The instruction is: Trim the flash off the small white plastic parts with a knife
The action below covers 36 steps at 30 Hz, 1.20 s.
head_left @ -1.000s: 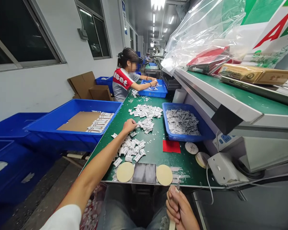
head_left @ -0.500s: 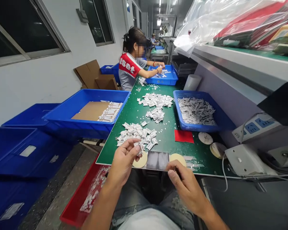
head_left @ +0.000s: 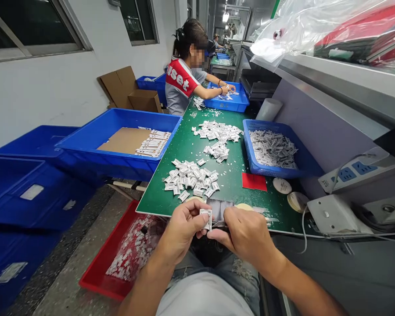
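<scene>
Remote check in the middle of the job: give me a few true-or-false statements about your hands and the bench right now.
1. The left hand holds a small white rectangular piece, next to the right hand: true.
2. The blue plastic basket on the green bench is empty: false, it holds many white pieces.
3. The red plastic tray holds white scraps: true.
4. The co-worker works at a yellow tray: false, the tray is blue.

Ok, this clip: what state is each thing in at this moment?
Left hand: holding small white piece
Small white piece: upright between both hands
Right hand: closed, fingers at piece's lower end
Blue basket: full of white pieces
Red tray: on floor, holding white pieces
</scene>
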### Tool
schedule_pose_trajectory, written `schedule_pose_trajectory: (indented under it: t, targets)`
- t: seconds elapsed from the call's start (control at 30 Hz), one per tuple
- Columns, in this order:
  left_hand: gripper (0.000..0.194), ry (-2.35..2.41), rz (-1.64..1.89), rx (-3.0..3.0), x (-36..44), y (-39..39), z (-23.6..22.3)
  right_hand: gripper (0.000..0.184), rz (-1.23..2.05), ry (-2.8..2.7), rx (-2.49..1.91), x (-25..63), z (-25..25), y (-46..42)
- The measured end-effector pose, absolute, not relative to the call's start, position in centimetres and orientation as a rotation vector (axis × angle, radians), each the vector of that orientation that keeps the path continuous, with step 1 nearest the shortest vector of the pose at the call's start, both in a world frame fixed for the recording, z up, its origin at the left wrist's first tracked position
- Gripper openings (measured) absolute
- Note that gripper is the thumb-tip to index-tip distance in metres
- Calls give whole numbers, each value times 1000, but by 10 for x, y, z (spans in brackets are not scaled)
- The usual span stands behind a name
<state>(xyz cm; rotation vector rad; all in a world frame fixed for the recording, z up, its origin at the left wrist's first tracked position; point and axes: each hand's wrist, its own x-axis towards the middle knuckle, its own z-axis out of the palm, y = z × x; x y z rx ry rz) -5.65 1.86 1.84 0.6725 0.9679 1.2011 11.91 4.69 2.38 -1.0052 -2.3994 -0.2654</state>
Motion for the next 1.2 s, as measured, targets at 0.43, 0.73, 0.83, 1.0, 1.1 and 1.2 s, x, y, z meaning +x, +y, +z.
schedule_pose_trajectory:
  t: [0.43,0.73,0.83,1.0,1.1,1.2]
  targets:
    - [27,957,1208,660,-59,15,24,63,-327,-2374,-980,114,29,45]
    - [29,962,1206,644,-60,12,27,65,-341,-2369,-999,112,29,44]
    - [30,967,1214,622,-59,12,28,63,-336,-2374,-992,112,26,43]
    - [28,972,1211,619,-58,12,28,62,-337,-2351,-1008,112,22,40]
    - [28,975,1205,616,-59,12,28,61,-346,-2326,-1014,111,22,39]
    - [27,987,1201,614,-58,12,29,59,-345,-2306,-988,112,21,38]
